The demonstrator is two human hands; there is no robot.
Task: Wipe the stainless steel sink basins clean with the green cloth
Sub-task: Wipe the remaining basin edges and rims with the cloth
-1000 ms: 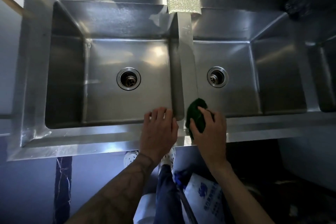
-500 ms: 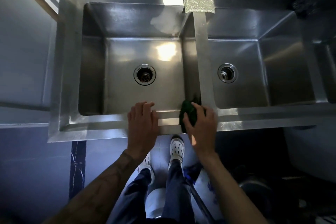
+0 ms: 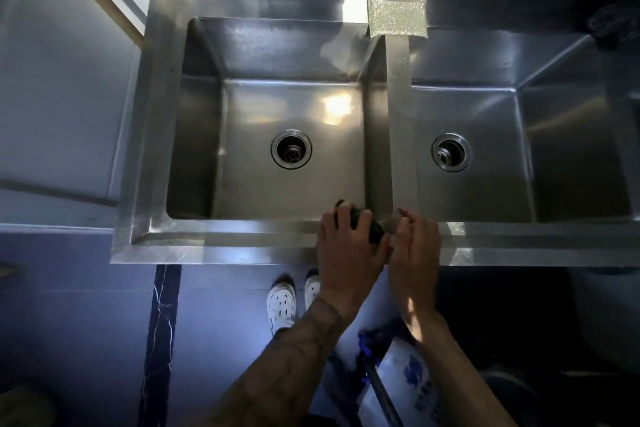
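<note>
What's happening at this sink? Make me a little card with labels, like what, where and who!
sink: stainless steel sink
left basin: round drain in its floor
next basin: right of the divider, with its own drain
green cloth: on the front rim, at the divider's near end
left hand: grips the green cloth
right hand: beside the cloth, fingers relaxed, holding nothing
scouring pad: sparkly, on the back rim above the divider
shoes: white, on the floor below the sink

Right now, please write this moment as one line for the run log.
left hand: grips green cloth | right hand: close beside, no clear hold | cloth: on sink front rim, at centre divider
</note>
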